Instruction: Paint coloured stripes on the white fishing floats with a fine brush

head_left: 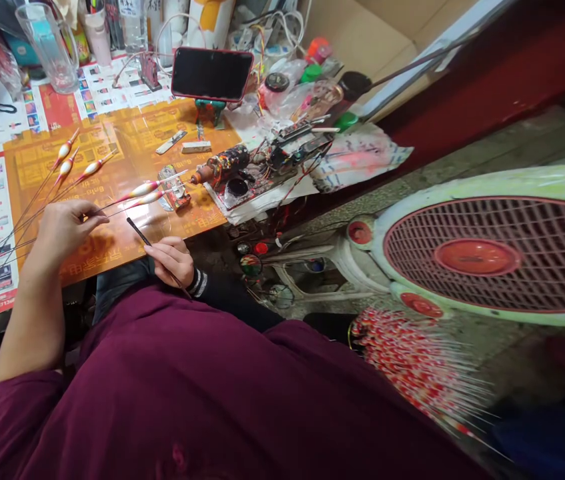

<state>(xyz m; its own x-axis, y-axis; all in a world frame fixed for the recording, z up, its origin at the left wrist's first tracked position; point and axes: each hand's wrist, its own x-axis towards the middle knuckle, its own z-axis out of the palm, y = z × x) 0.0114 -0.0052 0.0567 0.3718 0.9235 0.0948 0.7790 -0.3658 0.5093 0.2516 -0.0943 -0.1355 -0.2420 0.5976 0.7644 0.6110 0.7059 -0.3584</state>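
My left hand [67, 227] pinches the thin dark stems of two fishing floats [137, 191] at the table's near side. Their slim bodies are painted red, white and yellow, and their pale tips point right. In my right hand [175, 259] is a thin dark paintbrush [138, 231], gripped between the fingers with its end just below the floats, apart from them. Several more floats [66, 167] with red and white bodies lie on the amber board [127, 140], left and beyond my left hand. A small paint-stained block [177, 190] sits beside the held floats' tips.
A paint-smeared motor tool [219, 163] stands at the board's right edge. Behind it are a phone [212, 73] on a stand, jars and cables. A glass mug [52, 50] stands back left. On the right are a fan [482, 253] and a dense bundle of floats [412, 360].
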